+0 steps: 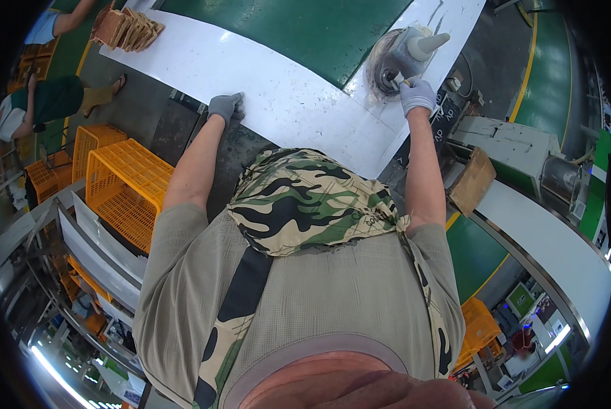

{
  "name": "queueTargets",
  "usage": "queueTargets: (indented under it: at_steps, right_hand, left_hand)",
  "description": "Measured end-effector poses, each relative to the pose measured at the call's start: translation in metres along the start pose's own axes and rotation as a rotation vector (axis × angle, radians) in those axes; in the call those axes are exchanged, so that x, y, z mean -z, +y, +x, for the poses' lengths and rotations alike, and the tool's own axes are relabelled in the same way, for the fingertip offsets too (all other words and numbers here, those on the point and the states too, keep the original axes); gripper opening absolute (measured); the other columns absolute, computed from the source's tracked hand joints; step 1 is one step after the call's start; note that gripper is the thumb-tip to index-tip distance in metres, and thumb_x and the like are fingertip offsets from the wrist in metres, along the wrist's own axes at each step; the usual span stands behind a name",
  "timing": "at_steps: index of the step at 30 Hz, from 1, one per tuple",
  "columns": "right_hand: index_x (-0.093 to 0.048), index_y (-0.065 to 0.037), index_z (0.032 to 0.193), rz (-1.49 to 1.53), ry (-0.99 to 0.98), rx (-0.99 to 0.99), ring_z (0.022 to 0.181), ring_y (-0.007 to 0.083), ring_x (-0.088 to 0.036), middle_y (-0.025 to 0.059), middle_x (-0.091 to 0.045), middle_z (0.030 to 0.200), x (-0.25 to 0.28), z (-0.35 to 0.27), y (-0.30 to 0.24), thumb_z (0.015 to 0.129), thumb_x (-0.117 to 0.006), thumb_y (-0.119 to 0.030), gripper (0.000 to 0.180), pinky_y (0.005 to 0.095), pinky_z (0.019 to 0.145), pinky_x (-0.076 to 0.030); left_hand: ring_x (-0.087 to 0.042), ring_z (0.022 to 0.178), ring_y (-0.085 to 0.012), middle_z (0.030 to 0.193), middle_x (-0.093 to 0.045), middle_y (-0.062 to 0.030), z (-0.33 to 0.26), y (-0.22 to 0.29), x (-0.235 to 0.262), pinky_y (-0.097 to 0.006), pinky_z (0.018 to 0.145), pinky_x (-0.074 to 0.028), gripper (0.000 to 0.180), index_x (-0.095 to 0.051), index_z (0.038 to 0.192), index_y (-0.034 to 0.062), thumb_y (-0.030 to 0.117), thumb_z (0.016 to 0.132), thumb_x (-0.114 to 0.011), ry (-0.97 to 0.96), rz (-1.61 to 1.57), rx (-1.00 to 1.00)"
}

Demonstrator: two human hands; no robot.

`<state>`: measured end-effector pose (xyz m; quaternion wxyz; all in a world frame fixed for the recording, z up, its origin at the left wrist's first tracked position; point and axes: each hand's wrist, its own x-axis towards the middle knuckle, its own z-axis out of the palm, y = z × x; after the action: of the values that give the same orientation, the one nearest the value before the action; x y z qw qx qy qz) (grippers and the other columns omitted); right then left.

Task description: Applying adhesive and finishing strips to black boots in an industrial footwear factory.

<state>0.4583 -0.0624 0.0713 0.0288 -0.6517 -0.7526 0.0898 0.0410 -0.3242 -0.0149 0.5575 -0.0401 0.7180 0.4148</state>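
Observation:
My left hand, in a grey glove, rests at the near edge of the white tabletop with its fingers curled in. Nothing shows inside it. At the right end of the table, my right hand, also gloved, is closed on a small pale tool whose kind I cannot make out. The tool's tip is over the dark opening of a round, stained container. Just beyond that hand stands a translucent bottle with a tapered white nozzle.
A pile of brown, flat pieces lies at the table's far left. Green matting covers the far middle. Yellow crates stand at my left. A machine is at my right. Another person is at the far left.

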Motion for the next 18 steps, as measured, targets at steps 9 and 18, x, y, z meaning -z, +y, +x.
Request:
queueTargets:
  at_steps: [9, 18]
  right_hand:
    - [-0.072, -0.019, 0.09, 0.033, 0.088, 0.161, 0.088, 0.0328, -0.065, 0.0125, -0.067, 0.092, -0.013, -0.004, 0.007, 0.08, -0.069, -0.036, 0.02, 0.0439, 0.077, -0.052]
    - [-0.072, -0.019, 0.093, 0.039, 0.054, 0.181, 0.092, 0.0307, -0.065, 0.0072, -0.068, 0.099, -0.008, 0.018, 0.001, 0.082, -0.067, -0.034, 0.019, 0.042, 0.078, -0.053]
  left_hand:
    - [-0.052, 0.044, -0.0182, 0.06, -0.056, -0.0056, 0.008, -0.002, 0.005, -0.034, 0.043, -0.046, 0.03, -0.057, 0.069, 0.0077, 0.026, 0.089, -0.071, -0.016, 0.01, -0.011]
    - [-0.052, 0.043, -0.0198, 0.058, -0.055, -0.0048, 0.007, -0.002, 0.005, -0.034, 0.042, -0.043, 0.033, -0.055, 0.066, 0.0098, 0.028, 0.089, -0.07, -0.003, 0.036, 0.035]
